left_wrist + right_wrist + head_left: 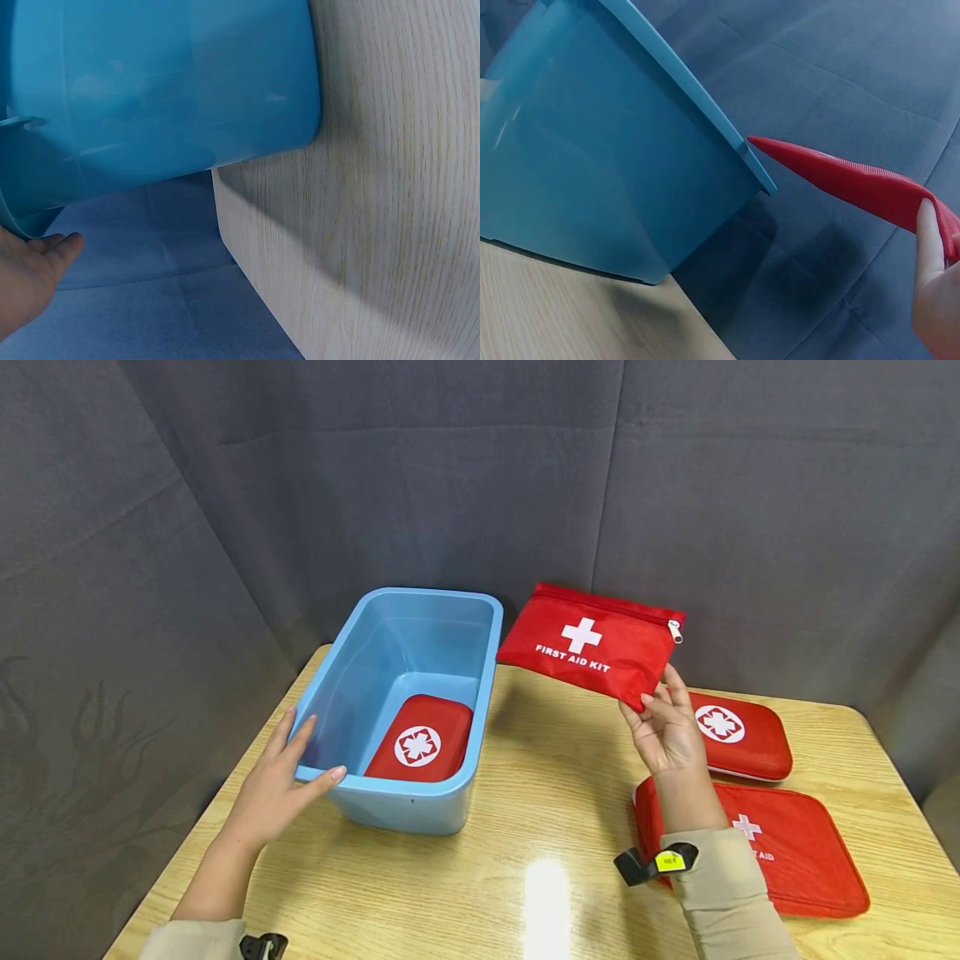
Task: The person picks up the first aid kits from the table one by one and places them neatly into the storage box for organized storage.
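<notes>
My right hand (670, 731) pinches the lower right corner of a flat red zip pouch (592, 639) printed "FIRST AID KIT" with a white cross. The pouch is held up in the air, its left end beside the right rim of a blue plastic bin (487, 693). In the right wrist view the pouch (855, 184) shows edge-on, its tip at the bin's rim. My left hand (277, 785) rests at the bin's near left corner, fingers spread along the rim. Inside the bin lies a red case (427, 752) with a white round cross emblem.
On the right of the wooden table (540, 793) lie another red case (750, 743) with a round emblem and a larger red first aid bag (802, 852), partly covered by my right forearm. A grey curtain (525, 485) hangs behind the table.
</notes>
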`<state>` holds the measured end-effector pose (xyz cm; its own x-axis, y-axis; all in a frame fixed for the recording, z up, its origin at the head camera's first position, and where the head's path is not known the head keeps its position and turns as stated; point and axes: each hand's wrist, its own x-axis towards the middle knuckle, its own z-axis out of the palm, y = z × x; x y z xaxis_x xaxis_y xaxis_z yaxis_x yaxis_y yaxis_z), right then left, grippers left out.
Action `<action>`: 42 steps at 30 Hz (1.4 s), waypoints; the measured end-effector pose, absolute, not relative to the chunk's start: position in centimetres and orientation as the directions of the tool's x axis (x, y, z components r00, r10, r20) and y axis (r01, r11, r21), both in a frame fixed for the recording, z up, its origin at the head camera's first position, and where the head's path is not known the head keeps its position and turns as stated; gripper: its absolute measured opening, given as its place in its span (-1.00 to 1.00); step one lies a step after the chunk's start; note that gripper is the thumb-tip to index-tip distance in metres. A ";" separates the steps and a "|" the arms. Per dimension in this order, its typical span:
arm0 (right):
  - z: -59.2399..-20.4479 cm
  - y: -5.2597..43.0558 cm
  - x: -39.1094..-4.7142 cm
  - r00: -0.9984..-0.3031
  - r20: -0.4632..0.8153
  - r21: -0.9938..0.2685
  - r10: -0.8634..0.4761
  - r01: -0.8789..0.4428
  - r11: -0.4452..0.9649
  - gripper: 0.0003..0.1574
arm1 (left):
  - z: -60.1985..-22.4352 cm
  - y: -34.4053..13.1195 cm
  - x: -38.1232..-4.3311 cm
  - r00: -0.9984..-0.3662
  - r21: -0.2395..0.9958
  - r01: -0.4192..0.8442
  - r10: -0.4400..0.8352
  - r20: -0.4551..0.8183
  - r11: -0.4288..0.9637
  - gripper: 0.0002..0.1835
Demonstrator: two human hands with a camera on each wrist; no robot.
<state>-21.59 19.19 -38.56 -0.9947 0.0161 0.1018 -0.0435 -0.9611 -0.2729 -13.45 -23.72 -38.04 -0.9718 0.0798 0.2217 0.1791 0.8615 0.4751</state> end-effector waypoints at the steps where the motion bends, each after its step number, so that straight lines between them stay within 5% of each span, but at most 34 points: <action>1: -38.5 19.1 -21.6 -0.994 0.113 -0.273 0.012 -0.042 -0.961 -0.44 | -38.0 -23.7 -13.4 -0.972 0.475 0.180 0.080 0.223 0.862 -0.16; 10: -38.5 18.3 -21.5 -0.981 0.190 -0.285 -0.039 -0.017 -0.958 -0.42 | -38.1 -23.7 -13.4 -0.969 0.472 0.186 0.083 0.231 0.862 -0.16; 42: -37.5 13.1 -21.8 -0.980 0.113 -0.447 -0.162 0.096 -0.889 -0.40 | -38.0 -23.6 -13.3 -0.969 0.479 0.188 0.081 0.235 0.857 -0.17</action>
